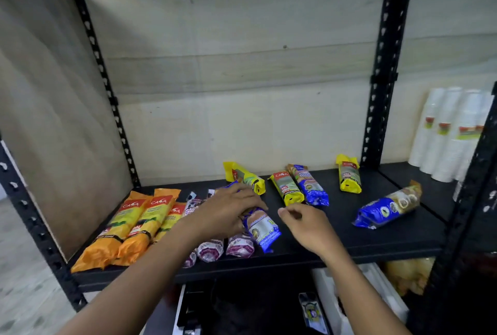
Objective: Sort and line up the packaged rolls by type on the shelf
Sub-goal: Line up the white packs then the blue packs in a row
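On the black shelf [336, 240], three orange rolls [129, 227] lie side by side at the left. Beside them lie purple-and-white rolls [239, 247], partly hidden under my left forearm. My left hand [226, 213] rests palm down on a blue roll [262, 229] to the right of the purple ones, fingers curled over it. My right hand [306, 224] hovers just right of that roll, fingers loosely apart, holding nothing. Further back lie three yellow rolls [244, 177] [286, 190] [348, 174]. One blue roll [309, 185] lies by the middle yellow roll, and another blue roll [387, 206] at the right.
Black perforated uprights [382, 65] frame the shelf; a brown board [48, 108] closes the left side. Stacked white cups in plastic sleeves [451, 135] stand on the neighbouring shelf at right. Below the shelf are white bins [376, 297] and dark items.
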### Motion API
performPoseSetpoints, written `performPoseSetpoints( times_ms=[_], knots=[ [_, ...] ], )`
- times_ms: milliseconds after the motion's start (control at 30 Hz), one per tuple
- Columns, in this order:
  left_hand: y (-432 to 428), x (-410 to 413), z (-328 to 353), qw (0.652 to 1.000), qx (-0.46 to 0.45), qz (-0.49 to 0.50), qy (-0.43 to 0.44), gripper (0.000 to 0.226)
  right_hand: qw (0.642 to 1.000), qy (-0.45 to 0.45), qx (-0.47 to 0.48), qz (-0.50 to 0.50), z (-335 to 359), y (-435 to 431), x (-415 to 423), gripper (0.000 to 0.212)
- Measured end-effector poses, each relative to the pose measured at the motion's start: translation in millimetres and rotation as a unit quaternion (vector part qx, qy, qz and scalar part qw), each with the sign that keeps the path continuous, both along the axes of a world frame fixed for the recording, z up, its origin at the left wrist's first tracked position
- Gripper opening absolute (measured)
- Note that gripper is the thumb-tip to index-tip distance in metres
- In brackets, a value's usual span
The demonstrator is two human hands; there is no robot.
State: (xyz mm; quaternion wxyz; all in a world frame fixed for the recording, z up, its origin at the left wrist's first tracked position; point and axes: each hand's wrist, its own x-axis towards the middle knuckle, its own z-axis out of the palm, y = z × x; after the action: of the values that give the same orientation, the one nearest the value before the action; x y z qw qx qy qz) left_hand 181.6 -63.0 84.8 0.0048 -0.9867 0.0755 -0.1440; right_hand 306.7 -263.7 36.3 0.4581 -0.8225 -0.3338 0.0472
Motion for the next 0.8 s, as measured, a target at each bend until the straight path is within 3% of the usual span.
performPoseSetpoints(
  times_ms=[300,467,800],
  knots=[
    [-5.9,63.9,-13.0,0.996,0.031,-0.053,0.071,0.054,1.0,0.008,-0.01,-0.013,-5.0,-26.2,11.2,0.021],
    [-2.7,75.8,-20.6,0.993,0.024,-0.072,0.09,0.034,1.0,0.023,-0.005,0.0,-8.4,-25.1,12.0,0.019],
    [-1.5,58.8,-25.3,0.988,-0.086,0.001,0.128,0.052,0.999,0.026,-0.025,0.019,-16.9,-21.4,11.4,0.021]
  ],
)
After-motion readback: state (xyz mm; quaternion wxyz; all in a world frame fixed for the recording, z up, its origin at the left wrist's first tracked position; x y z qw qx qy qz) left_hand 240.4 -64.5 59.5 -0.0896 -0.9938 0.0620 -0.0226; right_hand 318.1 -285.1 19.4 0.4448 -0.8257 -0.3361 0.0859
